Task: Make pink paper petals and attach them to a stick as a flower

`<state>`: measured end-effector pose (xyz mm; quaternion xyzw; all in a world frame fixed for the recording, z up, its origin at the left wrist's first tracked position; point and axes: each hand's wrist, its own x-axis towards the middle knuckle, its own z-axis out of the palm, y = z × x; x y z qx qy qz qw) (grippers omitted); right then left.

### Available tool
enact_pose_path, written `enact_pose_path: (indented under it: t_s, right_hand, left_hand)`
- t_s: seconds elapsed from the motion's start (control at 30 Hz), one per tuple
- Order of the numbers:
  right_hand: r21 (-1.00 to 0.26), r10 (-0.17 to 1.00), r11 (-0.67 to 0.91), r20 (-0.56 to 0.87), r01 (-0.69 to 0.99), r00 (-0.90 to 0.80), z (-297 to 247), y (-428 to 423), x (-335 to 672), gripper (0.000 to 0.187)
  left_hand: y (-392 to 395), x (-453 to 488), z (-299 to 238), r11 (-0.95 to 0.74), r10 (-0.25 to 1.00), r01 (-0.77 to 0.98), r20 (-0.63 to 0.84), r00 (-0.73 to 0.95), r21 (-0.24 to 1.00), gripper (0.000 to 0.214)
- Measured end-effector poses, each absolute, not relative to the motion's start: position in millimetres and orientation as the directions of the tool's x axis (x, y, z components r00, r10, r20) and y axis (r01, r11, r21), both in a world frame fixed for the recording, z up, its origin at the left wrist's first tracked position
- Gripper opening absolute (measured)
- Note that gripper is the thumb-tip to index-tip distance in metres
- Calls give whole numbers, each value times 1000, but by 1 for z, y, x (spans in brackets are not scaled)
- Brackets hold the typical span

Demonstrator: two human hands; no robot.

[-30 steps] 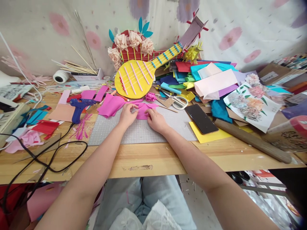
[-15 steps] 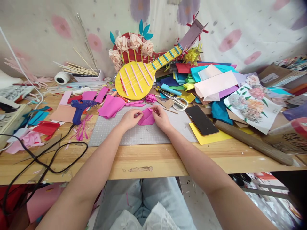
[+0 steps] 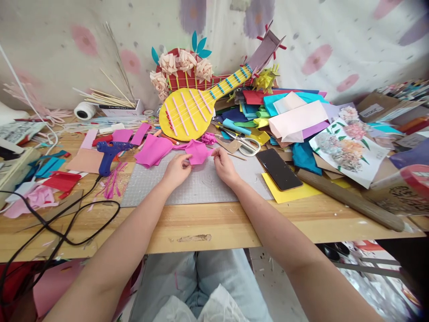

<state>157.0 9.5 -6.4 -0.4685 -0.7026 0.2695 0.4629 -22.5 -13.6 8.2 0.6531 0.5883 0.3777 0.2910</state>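
A small piece of magenta crepe paper (image 3: 198,152) is stretched between my hands above the grey cutting mat (image 3: 201,190). My left hand (image 3: 178,169) pinches its lower left corner, the fingers curled together. At the right corner, the thumb and fingertips of my right hand (image 3: 225,166) are closed on it. Just beyond lie a larger magenta sheet (image 3: 153,151) and a crumpled magenta paper flower (image 3: 209,138). White-handled scissors (image 3: 250,146) rest beyond my right hand.
A blue glue gun (image 3: 109,156) with a looping black cable (image 3: 72,243) lies left. A yellow paper lute (image 3: 187,114) leans at the back. On the right are a phone (image 3: 279,169), a wooden stick (image 3: 348,199) and piled coloured paper (image 3: 298,120).
The magenta paper has lifted and unfolded, and now shows its flat face between my hands. My hands have moved slightly apart, and the whole view has shifted a little.
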Motion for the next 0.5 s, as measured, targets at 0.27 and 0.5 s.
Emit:
enact_pose_path:
  t_s: [0.27,0.5]
  right_hand:
    - [-739,901,432,331,517,-279,-10,10,154,19]
    - [-675,858,503,318,539,-402,-10,14,152,41]
  left_hand:
    - [-18,-32,18,-296,901,821,429,70,488,20]
    - [-17,-37,22,-322,755,892,655,38,318,15]
